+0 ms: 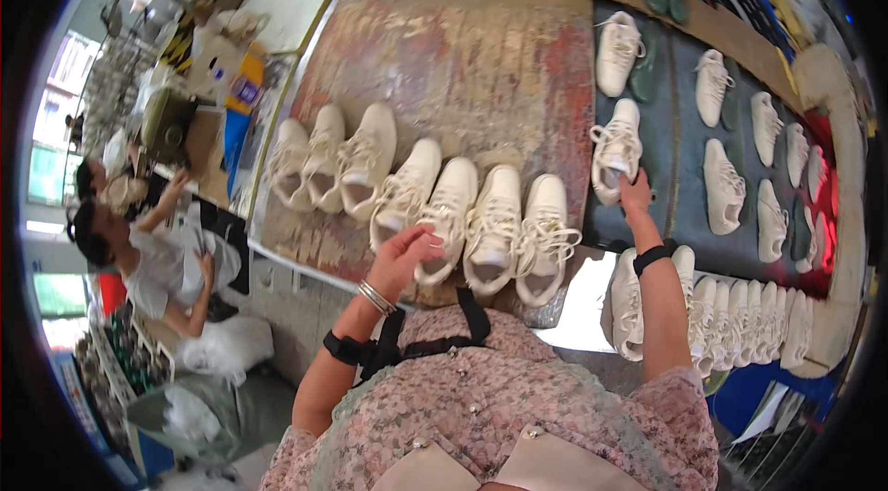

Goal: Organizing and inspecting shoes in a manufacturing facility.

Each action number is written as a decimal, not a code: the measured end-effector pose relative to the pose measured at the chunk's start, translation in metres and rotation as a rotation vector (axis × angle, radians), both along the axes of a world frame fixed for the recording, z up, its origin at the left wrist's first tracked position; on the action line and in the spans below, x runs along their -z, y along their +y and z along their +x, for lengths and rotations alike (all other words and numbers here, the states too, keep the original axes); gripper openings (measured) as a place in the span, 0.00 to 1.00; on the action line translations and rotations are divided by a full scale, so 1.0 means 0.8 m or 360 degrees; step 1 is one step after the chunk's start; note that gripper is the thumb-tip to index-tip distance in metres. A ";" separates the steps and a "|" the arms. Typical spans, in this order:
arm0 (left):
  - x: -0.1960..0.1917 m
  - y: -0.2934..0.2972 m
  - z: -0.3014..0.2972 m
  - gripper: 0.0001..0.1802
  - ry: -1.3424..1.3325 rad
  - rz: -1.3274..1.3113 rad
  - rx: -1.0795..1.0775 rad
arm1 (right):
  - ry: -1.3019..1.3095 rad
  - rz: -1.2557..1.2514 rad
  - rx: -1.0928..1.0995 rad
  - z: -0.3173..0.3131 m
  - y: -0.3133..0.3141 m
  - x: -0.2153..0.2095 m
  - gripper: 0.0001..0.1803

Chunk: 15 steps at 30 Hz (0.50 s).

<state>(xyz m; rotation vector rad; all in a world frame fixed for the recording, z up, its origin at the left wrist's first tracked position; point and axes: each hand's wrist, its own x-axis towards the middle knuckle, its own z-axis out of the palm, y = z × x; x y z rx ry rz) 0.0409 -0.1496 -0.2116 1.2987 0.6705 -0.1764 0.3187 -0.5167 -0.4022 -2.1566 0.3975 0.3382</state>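
Floral clothing (555, 398) nearest, left hand (407, 257) half-spread over shoes (455, 190), right hand (636, 195) pinching a sneaker (618, 144) by its heel.

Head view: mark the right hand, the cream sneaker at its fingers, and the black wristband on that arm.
Right hand (635, 194): head view, middle of the hand.
Cream sneaker (617, 147): head view, its laced upper.
Black wristband (653, 258): head view, the band.

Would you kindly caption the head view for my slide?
Right hand grasping a cream sneaker near its heel, left hand by a sneaker row.
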 end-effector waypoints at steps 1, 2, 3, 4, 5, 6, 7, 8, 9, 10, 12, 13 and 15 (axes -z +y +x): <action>0.000 0.014 -0.015 0.16 0.0033 0.0017 -0.0102 | -0.0029 0.0074 0.0014 0.001 0.011 -0.005 0.33; 0.001 0.026 -0.032 0.16 0.0020 0.0031 -0.0219 | -0.0055 0.0143 0.0038 -0.003 0.021 -0.008 0.36; 0.003 0.040 -0.043 0.16 -0.0033 0.0082 -0.0251 | -0.0043 0.0140 0.0022 -0.005 0.023 -0.007 0.36; 0.006 0.052 -0.056 0.15 -0.0018 0.0149 -0.0291 | -0.0187 -0.0119 -0.0028 -0.010 0.022 -0.007 0.36; 0.011 0.063 -0.067 0.15 -0.0003 0.0209 -0.0319 | -0.0330 -0.0384 -0.0070 -0.017 0.015 -0.008 0.35; 0.023 0.075 -0.073 0.15 -0.0007 0.0186 -0.0295 | -0.0594 0.0009 -0.0229 -0.021 -0.007 -0.004 0.31; 0.040 0.088 -0.083 0.15 -0.0010 0.0251 -0.0356 | -0.0585 -0.0007 -0.0220 -0.038 -0.002 -0.021 0.31; 0.049 0.101 -0.098 0.15 -0.0003 0.0330 -0.0426 | -0.0456 0.0155 -0.0237 -0.065 0.024 -0.058 0.28; 0.051 0.106 -0.100 0.15 -0.0014 0.0301 -0.0370 | -0.0354 0.0284 -0.0201 -0.093 0.030 -0.089 0.25; 0.054 0.106 -0.093 0.14 0.0025 0.0304 -0.0408 | -0.0721 0.0020 -0.0307 -0.115 0.017 -0.092 0.21; 0.061 0.124 -0.102 0.14 -0.0018 0.0400 -0.0334 | -0.0617 -0.0022 -0.0273 -0.169 0.030 -0.135 0.15; 0.072 0.134 -0.106 0.14 -0.0137 0.0476 -0.0208 | -0.0928 -0.0051 -0.0367 -0.191 0.032 -0.131 0.13; 0.101 0.137 -0.113 0.16 -0.0228 0.1102 -0.0066 | -0.0473 -0.0400 -0.0544 -0.237 0.058 -0.145 0.12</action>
